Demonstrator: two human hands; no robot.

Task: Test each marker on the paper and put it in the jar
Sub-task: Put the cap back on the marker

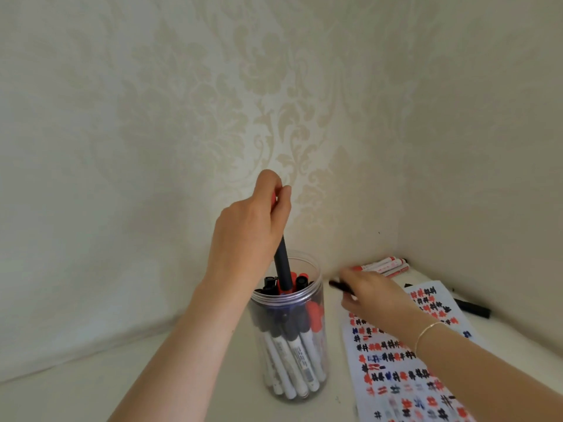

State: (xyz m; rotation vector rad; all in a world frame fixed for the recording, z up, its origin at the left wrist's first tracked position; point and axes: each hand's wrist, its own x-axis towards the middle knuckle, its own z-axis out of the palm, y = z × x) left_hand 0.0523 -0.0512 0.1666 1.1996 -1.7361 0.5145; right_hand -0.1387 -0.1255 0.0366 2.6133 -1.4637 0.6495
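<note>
The left hand (pixel 253 226) pinched a marker (pixel 282 263) upright, its lower end already inside the crowded jar (pixel 289 327), so easing it straight down into a gap looked wisest, while the right hand (pixel 374 296), fingers curled, held a black marker (pixel 339 286) near the paper (pixel 396 360).

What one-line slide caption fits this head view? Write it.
Left hand lowers a marker into the jar while right hand picks up another beside the paper.
</note>
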